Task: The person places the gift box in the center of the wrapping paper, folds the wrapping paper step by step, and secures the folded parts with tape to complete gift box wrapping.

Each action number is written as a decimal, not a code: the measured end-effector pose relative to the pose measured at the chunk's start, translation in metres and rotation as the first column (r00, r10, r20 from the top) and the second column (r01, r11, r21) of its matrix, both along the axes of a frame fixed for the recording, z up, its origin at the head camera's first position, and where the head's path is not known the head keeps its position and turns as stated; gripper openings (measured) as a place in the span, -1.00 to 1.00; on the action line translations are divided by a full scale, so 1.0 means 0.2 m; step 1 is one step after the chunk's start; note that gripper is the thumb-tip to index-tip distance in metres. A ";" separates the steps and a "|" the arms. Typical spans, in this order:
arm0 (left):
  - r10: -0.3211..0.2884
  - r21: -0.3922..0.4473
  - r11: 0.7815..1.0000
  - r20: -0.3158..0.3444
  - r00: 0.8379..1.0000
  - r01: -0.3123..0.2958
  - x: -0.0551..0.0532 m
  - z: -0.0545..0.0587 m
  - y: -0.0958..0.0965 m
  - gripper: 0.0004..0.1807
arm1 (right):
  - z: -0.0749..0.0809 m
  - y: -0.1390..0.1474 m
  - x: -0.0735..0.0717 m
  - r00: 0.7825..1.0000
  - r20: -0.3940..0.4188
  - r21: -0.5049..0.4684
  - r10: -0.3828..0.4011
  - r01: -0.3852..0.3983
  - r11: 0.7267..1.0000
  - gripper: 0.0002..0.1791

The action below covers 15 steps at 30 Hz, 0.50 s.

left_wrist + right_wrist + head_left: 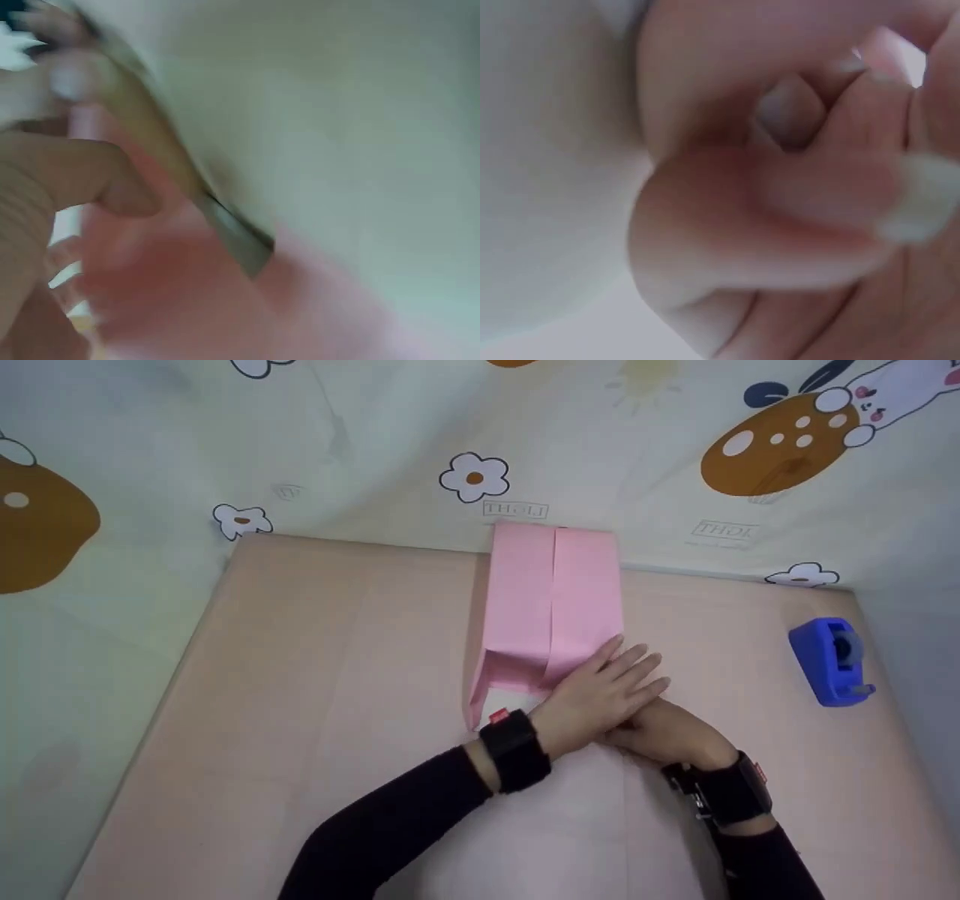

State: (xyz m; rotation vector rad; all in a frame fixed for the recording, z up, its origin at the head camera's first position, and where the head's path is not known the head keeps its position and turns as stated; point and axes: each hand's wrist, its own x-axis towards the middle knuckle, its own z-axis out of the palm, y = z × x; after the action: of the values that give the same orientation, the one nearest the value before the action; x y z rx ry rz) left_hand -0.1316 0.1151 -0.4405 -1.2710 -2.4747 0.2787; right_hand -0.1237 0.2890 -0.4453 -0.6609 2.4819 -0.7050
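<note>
A pink paper bag [520,585] lies flat-sided with its open mouth towards me. My left hand [596,701] lies over the near right corner of the mouth, its fingers straight and slightly spread. In the left wrist view its thumb [112,180] is bent close over the pink paper. My right hand [675,735] is partly tucked beneath the left, at the same corner; the right wrist view shows its fingers [705,232] curled. A slender tan strip [157,139] with a grey end overlaps the bag, blurred. I cannot tell what the right fingers hold.
A blue tape dispenser [825,664] with a roll in it stands at the table's right. The table [360,660] has a pale pinkish top. Behind it and at both sides hangs a white sheet [375,442] printed with flowers and other figures.
</note>
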 end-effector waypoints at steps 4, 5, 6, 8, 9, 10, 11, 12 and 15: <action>0.102 0.330 0.938 0.023 0.995 -0.104 0.12 -0.03 -0.09 -0.69 | 0.00 0.01 0.00 1.000 -0.002 0.019 -0.012 0.012 1.000 -0.75; 0.132 0.379 0.916 0.032 0.991 -0.134 0.14 -0.03 -0.10 -0.76 | 0.01 0.01 -0.01 1.000 -0.008 0.025 -0.030 0.031 0.999 -0.70; 0.159 0.403 0.901 0.038 0.987 -0.161 0.15 -0.04 -0.11 -0.81 | 0.01 0.01 -0.01 0.998 -0.022 0.026 -0.053 0.054 0.998 -0.64; 0.200 0.394 0.895 0.070 0.977 -0.211 0.15 -0.06 -0.12 -0.81 | 0.01 0.01 -0.01 0.993 -0.064 0.035 -0.099 0.102 0.994 -0.62; 0.209 0.373 0.899 0.097 0.973 -0.230 0.15 -0.06 -0.12 -0.79 | 0.01 0.00 -0.01 0.989 -0.085 0.043 -0.118 0.122 0.992 -0.62; 0.214 0.350 0.903 0.133 0.968 -0.248 0.14 -0.07 -0.12 -0.77 | 0.01 0.00 -0.01 0.985 -0.105 0.055 -0.137 0.144 0.988 -0.61; 0.216 0.326 0.907 0.181 0.960 -0.265 0.14 -0.08 -0.12 -0.75 | 0.02 -0.01 -0.01 0.980 -0.120 0.070 -0.156 0.165 0.984 -0.61; 0.217 0.298 0.912 0.229 0.949 -0.281 0.13 -0.08 -0.12 -0.72 | 0.02 -0.01 -0.01 0.976 -0.134 0.085 -0.169 0.182 0.980 -0.60; 0.229 0.231 0.920 0.343 0.911 -0.318 0.11 -0.08 -0.10 -0.64 | 0.02 -0.02 0.00 0.967 -0.156 0.108 -0.204 0.222 0.969 -0.61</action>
State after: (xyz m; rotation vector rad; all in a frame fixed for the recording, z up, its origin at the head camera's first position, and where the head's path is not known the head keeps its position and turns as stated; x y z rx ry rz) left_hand -0.1093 0.0951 -0.4561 -0.8999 -2.8347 -0.2241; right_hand -0.1240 0.2854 -0.4406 -0.4153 2.7332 -0.5903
